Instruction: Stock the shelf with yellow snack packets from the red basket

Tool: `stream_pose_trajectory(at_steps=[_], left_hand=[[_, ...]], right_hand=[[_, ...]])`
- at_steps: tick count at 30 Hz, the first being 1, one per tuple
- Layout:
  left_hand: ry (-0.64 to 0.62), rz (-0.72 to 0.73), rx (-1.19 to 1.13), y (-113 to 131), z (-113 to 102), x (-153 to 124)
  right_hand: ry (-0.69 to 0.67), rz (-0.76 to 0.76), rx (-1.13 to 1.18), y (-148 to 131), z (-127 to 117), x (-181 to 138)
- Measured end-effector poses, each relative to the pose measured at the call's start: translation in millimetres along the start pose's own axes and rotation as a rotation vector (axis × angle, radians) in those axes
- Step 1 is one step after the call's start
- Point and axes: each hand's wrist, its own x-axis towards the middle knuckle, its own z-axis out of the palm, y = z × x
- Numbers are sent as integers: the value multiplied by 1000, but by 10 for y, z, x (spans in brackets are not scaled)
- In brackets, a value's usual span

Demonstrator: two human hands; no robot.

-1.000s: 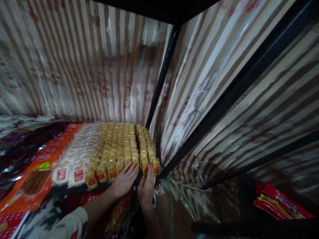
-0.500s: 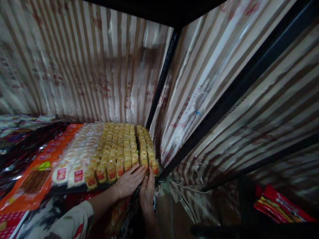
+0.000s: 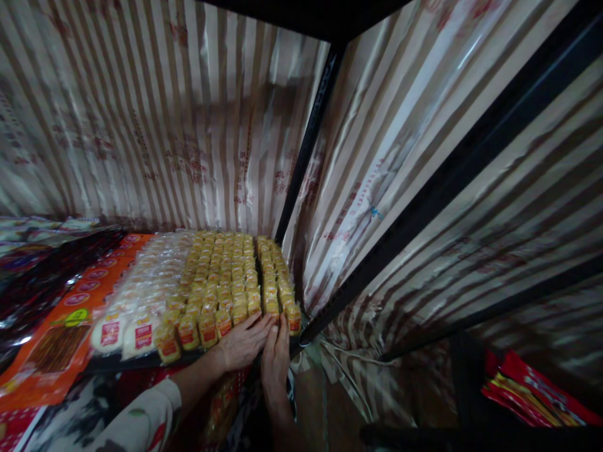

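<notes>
Yellow film wrapped the small packets, which stood in close rows at the right-hand end of the laden shelf. The white-wrapped packets adjoined them on the left, and a black post rose behind the right corner. A narrow dark gap separated the two rightmost rows from the main block.

Both hands worked at the front ends of these rows. The left hand lay palm down, fingers extended across the front toward the gap. The right hand was raised on edge, fingers straight, its tips against the front of the rightmost rows. Neither hand was curled into a fist; the amount of pressure applied could not be told.

In judgement, the step called for flat fingers and light, even pressure. The slick film probably slid easily, so a hard push risked tipping a packet or buckling a row. Steadying the neighbouring row with one hand seemed the sound method while the other squared the front faces.
</notes>
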Motion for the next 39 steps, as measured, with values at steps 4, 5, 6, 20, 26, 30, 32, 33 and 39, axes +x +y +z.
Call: stream_pose_trajectory(at_steps=[4,5,6,20,26,30,32,33,39], left_hand=[[23,-26,14,-6,-23,2],[31,-35,17,-5,-25,3],[37,-45,20,-3,-26,5],[52,-58,-15,59,87,-35],[84,-69,-25,56,84,-30],[43,-60,-34,48,59,-26],[21,-63,-40,49,52,-24],[18,-67,-40,51,51,-21],[45,-74,-35,58,51,10]], right_hand=[[-62,43,22,22,56,10],[-79,55,29,26,64,18],[-91,63,34,30,70,28],[-119,27,29,-24,101,169],[-198,33,67,-129,73,344],[-216,32,117,-122,77,439],[-237,27,143,-109,87,473],[-248,27,157,-105,92,488],[-314,82,200,-114,122,591]])
